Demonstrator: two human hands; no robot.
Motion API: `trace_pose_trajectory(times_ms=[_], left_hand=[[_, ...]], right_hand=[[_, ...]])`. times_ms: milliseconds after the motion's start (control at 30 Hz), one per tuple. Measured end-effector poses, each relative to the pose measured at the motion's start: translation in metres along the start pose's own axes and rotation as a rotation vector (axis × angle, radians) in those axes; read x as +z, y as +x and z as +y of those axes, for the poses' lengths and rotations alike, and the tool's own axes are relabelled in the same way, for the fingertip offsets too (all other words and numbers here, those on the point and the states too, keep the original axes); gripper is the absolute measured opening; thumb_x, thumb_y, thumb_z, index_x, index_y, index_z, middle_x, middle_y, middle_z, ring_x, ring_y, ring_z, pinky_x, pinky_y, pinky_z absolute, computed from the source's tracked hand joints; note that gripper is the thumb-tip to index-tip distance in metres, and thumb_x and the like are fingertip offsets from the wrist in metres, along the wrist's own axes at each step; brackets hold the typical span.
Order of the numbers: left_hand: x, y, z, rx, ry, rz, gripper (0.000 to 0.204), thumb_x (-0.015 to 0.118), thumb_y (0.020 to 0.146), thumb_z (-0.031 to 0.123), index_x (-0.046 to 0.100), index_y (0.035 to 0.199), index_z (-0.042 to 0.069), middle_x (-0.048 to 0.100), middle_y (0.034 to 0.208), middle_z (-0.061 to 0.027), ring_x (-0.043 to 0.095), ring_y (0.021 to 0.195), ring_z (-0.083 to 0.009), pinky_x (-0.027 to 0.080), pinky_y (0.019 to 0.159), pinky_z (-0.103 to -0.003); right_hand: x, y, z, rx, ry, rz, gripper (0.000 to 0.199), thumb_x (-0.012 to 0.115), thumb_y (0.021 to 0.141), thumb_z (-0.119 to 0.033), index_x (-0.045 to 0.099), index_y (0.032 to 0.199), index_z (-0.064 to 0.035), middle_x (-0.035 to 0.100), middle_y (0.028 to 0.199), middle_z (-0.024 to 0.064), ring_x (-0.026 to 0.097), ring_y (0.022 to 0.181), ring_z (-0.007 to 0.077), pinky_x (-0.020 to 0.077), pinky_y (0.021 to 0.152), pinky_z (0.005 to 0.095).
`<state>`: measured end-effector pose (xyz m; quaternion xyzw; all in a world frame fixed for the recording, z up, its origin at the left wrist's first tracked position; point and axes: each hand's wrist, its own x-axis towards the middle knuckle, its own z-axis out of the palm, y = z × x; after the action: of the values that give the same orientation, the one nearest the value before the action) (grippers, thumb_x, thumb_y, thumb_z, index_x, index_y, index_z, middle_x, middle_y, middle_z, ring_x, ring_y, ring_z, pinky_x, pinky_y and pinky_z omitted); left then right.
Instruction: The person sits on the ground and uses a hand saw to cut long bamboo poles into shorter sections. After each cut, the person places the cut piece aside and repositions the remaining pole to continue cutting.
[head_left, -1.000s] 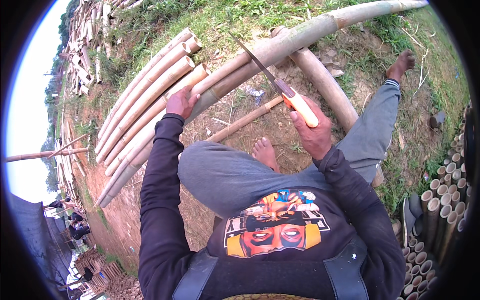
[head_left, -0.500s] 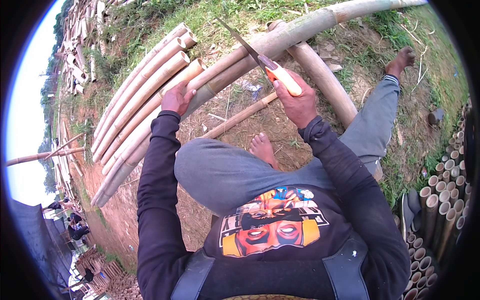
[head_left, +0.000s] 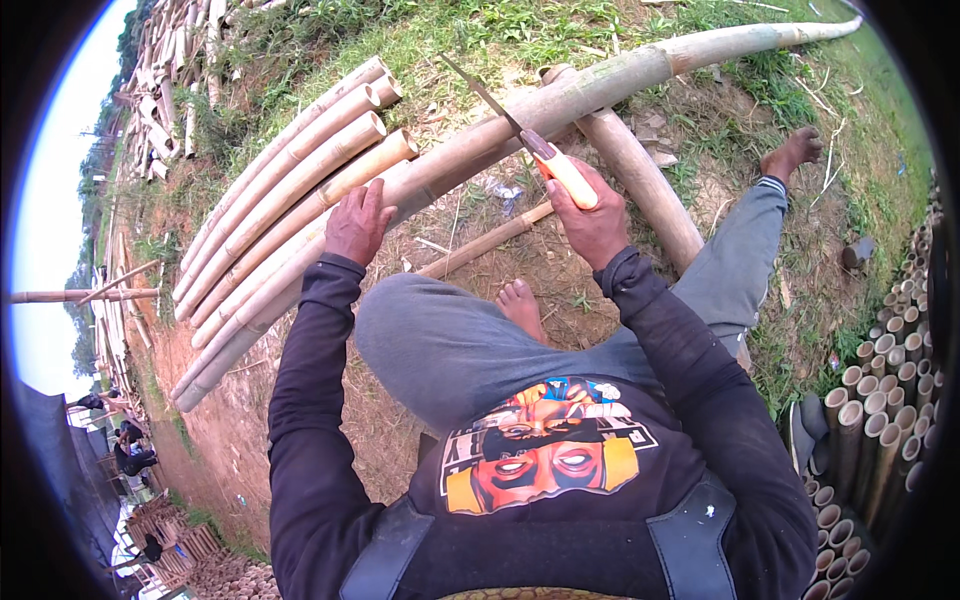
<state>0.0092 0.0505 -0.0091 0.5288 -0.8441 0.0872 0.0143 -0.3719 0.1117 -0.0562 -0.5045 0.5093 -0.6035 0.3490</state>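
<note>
My right hand is closed around the orange-and-white handle of a hand saw. Its narrow dark blade points away to the upper left and crosses over a long bamboo pole. Whether the teeth touch the bamboo cannot be made out. My left hand grips the pole farther left, fingers bent over its top. Just beyond that hand, several cut bamboo lengths lie side by side, their open ends facing right.
Another thick bamboo piece lies crosswise under the pole. A thinner bamboo stick rests on the ground near my bare foot. Upright bamboo tubes crowd the right edge. A bamboo heap and distant people show at left.
My left hand has shifted slightly nearer to me along the bamboo, its fingers now more bent. The saw stays over the pole in my right hand, and the view has tilted a little.
</note>
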Motion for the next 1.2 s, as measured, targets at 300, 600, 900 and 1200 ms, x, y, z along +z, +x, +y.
trace_pose_trajectory(times_ms=[300, 600, 900, 1200], left_hand=[[0.023, -0.094, 0.048, -0.024, 0.094, -0.547, 0.082, 0.069, 0.096, 0.053, 0.039, 0.163, 0.014, 0.063, 0.124, -0.0174, 0.066, 0.117, -0.0358, 0.053, 0.099, -0.052], [0.152, -0.127, 0.046, -0.833, -0.736, -0.309, 0.098, 0.073, 0.091, 0.069, 0.037, 0.165, 0.015, 0.059, 0.14, -0.02, 0.059, 0.132, -0.0377, 0.044, 0.11, -0.062], [0.114, -0.063, -0.032, -1.149, -2.127, 1.219, 0.118, 0.08, 0.068, 0.087, 0.044, 0.161, 0.023, 0.05, 0.158, -0.015, 0.047, 0.146, -0.0383, 0.035, 0.12, -0.067], [0.083, -0.038, -0.011, -1.234, -2.229, 1.313, 0.096, 0.074, 0.078, 0.073, 0.052, 0.155, 0.019, 0.053, 0.157, -0.0155, 0.05, 0.144, -0.0413, 0.037, 0.12, -0.07]], right_hand=[[-0.003, -0.003, 0.0, -0.079, -0.018, 0.003, 0.04, 0.078, 0.099, -0.014, 0.068, 0.135, 0.0009, 0.078, 0.116, 0.0104, 0.071, 0.099, 0.0097, 0.0589, 0.085, 0.0286], [-0.001, -0.003, 0.003, -0.082, -0.049, -0.001, 0.041, 0.077, 0.099, -0.011, 0.067, 0.137, 0.002, 0.078, 0.119, 0.0119, 0.072, 0.102, 0.0109, 0.059, 0.088, 0.0286], [0.0, -0.004, 0.003, -0.08, -0.068, -0.004, 0.043, 0.077, 0.098, -0.009, 0.066, 0.137, 0.0039, 0.076, 0.12, 0.0142, 0.073, 0.103, 0.0147, 0.0589, 0.088, 0.0303], [-0.017, -0.003, -0.003, -0.02, -0.036, -0.003, 0.046, 0.077, 0.099, -0.009, 0.063, 0.14, 0.006, 0.073, 0.131, 0.0169, 0.071, 0.115, 0.0182, 0.0575, 0.099, 0.0321]])
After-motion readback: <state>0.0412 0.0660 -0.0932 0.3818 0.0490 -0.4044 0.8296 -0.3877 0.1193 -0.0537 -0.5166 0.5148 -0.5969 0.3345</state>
